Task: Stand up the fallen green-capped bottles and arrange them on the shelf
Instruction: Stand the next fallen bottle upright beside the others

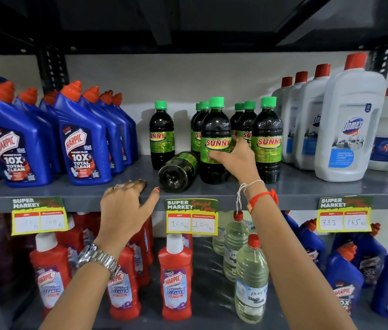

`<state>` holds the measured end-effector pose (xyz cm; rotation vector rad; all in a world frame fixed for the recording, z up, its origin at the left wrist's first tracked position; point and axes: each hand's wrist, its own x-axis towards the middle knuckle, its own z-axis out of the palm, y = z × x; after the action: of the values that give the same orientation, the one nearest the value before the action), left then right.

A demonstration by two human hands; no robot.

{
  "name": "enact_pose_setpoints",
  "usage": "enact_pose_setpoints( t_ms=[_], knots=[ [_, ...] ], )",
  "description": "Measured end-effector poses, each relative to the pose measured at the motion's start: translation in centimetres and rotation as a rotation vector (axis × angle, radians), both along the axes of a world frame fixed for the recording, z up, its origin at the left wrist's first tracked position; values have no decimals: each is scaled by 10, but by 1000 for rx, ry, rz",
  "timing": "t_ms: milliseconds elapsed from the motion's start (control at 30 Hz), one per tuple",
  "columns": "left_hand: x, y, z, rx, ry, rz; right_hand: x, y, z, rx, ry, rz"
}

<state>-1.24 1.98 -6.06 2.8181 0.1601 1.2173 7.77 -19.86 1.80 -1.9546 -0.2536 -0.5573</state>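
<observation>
Several dark green-capped SUNNY bottles stand on the grey shelf point(307, 186). One fallen bottle point(178, 171) lies on its side with its base toward me, near the shelf's front edge. My right hand point(234, 158) wraps the label of an upright front bottle point(214, 129) just right of the fallen one. Spread open, my left hand point(124, 206) rests on the shelf edge, its thumb close to the fallen bottle's base. One lone upright bottle point(161, 132) stands behind the fallen one; another front bottle point(268, 139) stands at the right.
Blue Harpic bottles point(81, 144) fill the shelf's left side. White Domex bottles point(350, 125) stand at the right. Price tags point(191, 216) hang on the shelf edge. The lower shelf holds red Harpic bottles point(176, 277) and clear bottles point(251, 282).
</observation>
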Motion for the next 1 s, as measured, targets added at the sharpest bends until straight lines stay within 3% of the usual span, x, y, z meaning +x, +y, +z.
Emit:
enact_pose_setpoints(
  t_ms=[267, 533, 600, 700, 800, 867, 1000],
  knots=[
    [1, 1, -1, 11, -5, -18, -9, 13, 0, -123, -196, -145],
    [-1, 6, 3, 49, 7, -25, -13, 19, 1, -164, -169, -171],
    [-2, 8, 6, 71, 17, -30, -17, 24, 1, -223, -194, -263],
    [-4, 17, 8, 50, 10, -41, -28, 33, 7, -373, -370, -497],
    [-10, 33, 9, 23, 10, -48, -41, 50, 19, -393, -489, -411],
    [-13, 39, 9, 28, 14, -68, -48, 66, 25, -426, -397, -270],
    [-11, 41, 6, 29, 9, -81, -52, 93, 36, -663, -143, -216]
  ],
)
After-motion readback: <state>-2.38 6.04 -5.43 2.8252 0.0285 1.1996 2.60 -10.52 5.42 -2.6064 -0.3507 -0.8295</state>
